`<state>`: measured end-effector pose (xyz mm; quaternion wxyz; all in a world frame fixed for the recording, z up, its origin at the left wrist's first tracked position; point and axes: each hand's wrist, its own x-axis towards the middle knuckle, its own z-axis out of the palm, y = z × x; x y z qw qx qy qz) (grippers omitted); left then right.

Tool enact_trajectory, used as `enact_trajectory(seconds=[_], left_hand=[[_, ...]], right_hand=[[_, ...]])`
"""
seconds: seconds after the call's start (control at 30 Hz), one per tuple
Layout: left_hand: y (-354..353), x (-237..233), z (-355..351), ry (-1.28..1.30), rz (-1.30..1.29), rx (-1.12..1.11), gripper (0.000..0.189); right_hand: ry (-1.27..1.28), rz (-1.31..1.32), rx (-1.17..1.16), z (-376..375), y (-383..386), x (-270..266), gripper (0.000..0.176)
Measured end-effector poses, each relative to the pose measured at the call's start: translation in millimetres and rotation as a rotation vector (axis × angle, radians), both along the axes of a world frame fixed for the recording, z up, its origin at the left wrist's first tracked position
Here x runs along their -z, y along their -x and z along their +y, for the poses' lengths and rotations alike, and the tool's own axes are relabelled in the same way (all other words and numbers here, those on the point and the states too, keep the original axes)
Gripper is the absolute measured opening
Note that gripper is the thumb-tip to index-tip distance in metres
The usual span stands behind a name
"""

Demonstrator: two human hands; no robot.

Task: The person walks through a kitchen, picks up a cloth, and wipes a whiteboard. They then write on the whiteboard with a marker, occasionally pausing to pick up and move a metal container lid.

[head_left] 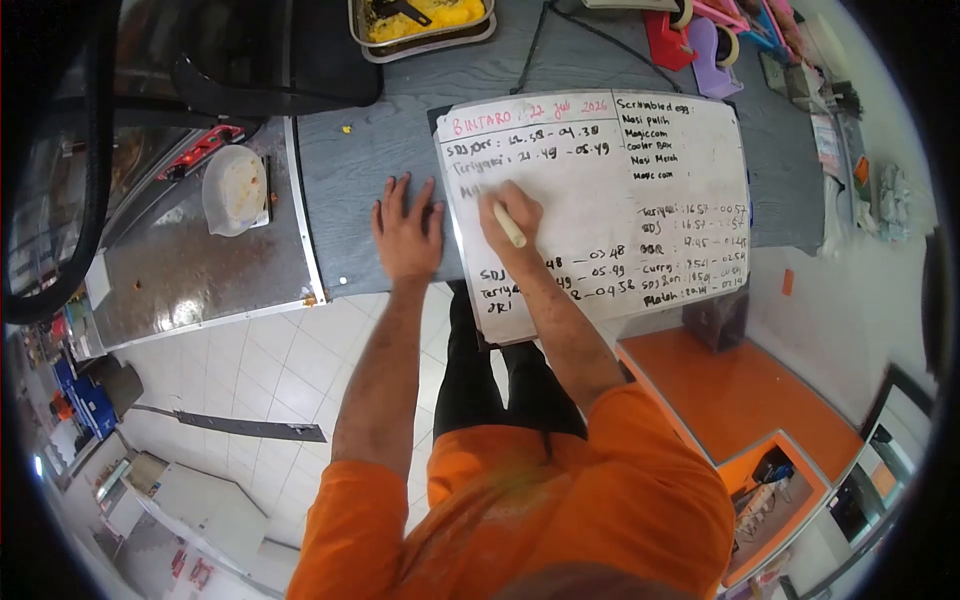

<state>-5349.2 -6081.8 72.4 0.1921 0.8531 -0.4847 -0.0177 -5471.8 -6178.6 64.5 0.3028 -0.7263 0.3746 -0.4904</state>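
Observation:
A whiteboard point(590, 225) with handwritten lines in black and a red heading lies on the grey table, its near edge reaching past the table edge. My right hand point(512, 215) is closed around a pale marker point(510, 228) and rests on the board's left half, just below a short, partly hidden black word. The marker's tip is hidden under the hand. Flat on the table, beside the board's left edge, my left hand point(408, 232) has its fingers spread and holds nothing.
A metal tray point(425, 42) of yellow food with a black utensil stands at the back. Red point(668, 40) and purple point(712, 55) tape dispensers sit at the back right. On the left is a plastic container point(235, 190). An orange counter point(740, 400) stands at the lower right.

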Motion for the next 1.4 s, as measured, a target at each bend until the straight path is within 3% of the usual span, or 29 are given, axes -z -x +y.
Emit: enact_trajectory(seconds=[0.87,1.13,1.23,1.3,1.33,1.4], left_hand=[[-2,-2,-4,0.028,0.015,0.004,0.036],[-1,-1,-2,0.017,0.014,0.004,0.036],[-3,0,-1,-0.016,0.011,0.018,0.037],[-5,8,-1,-0.009,0.004,0.054,0.037],[-3,12,0,-0.008,-0.026,0.034,0.037],[3,7,1,0.000,0.003,0.074,0.037]], right_hand=[[0.008,0.089,0.195,-1,-2,2,0.025],[-0.098,0.031,0.444,0,-2,5,0.026],[-0.100,0.015,0.430,3,-2,5,0.026],[0.196,0.050,0.361,-1,2,15,0.027],[-0.063,0.021,0.305,1,6,4,0.026],[-0.123,0.084,0.483,-2,14,12,0.027]])
